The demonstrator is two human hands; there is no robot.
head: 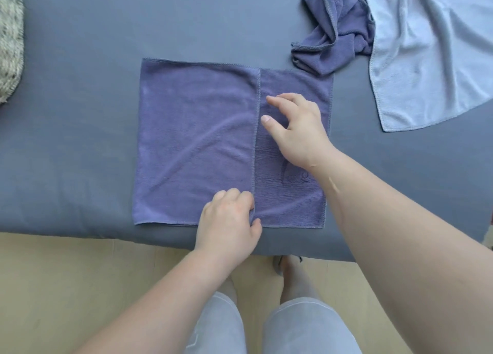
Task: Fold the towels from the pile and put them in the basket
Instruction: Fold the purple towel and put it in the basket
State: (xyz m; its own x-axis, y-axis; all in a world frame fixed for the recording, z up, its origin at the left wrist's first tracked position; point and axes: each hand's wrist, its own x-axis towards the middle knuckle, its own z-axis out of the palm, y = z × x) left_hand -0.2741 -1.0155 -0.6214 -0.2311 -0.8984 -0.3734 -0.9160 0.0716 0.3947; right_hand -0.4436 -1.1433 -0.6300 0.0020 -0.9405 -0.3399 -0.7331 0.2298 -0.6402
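A purple towel [197,140] lies flat on the grey-blue bed [80,87], its left part folded over so that an edge runs down the middle. My left hand [229,220] pinches the near end of that folded edge between thumb and fingers. My right hand [296,129] rests on the uncovered right strip with fingers spread and curled, holding nothing. The pile sits at the back right: a crumpled purple towel [333,31] and a light blue towel [426,55] lying partly over it. No basket is in view.
A fuzzy beige cushion [9,41] lies at the bed's left edge. The near edge of the bed runs across the frame above a pale wooden floor [66,287], where my legs and feet stand.
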